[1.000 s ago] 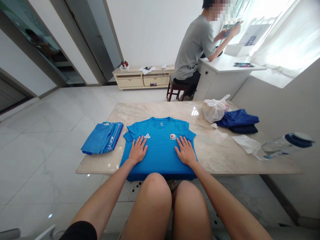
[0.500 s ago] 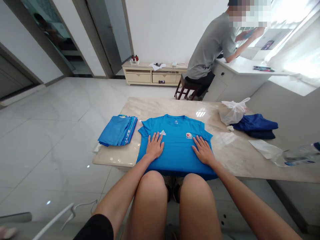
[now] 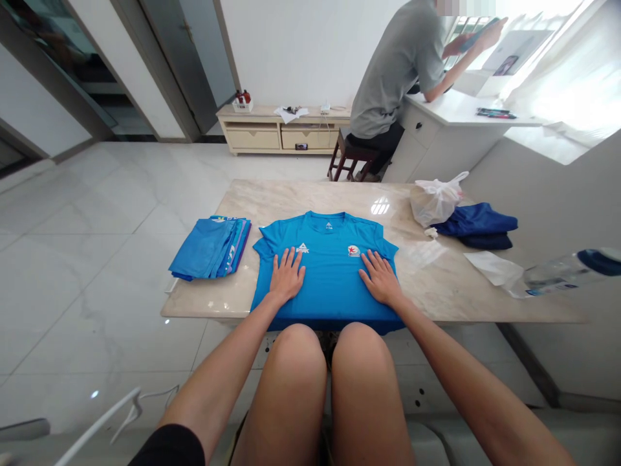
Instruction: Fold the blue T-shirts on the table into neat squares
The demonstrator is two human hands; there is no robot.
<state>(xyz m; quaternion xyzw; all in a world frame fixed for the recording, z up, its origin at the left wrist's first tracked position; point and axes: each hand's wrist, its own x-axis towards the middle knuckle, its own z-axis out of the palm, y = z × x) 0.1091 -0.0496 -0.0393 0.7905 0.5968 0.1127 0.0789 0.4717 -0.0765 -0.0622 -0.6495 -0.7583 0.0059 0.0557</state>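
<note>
A blue T-shirt (image 3: 330, 285) lies front side up on the marble-topped table (image 3: 436, 285), its collar pointing away from me and its lower part hanging over the near edge. My left hand (image 3: 288, 277) rests flat on its chest, fingers spread, just below the white logo. On the other side my right hand (image 3: 381, 279) is also laid flat on the fabric, fingers apart, beside the round red-and-white badge. Both palms touch the cloth without gripping it. Left of the shirt sits a stack of folded blue garments (image 3: 206, 249).
To the right are a white plastic bag (image 3: 436, 200), dark blue folded cloth (image 3: 478, 226), a paper sheet (image 3: 492, 267) and a clear bottle (image 3: 557, 272). Beyond the table, a person in grey (image 3: 400, 71) sits on a stool (image 3: 352, 152). A white hanger (image 3: 99, 427) shows at lower left.
The whole view has shifted slightly, so everything appears a little further left and higher. Both hands stay flat on the T-shirt in the same spots.
</note>
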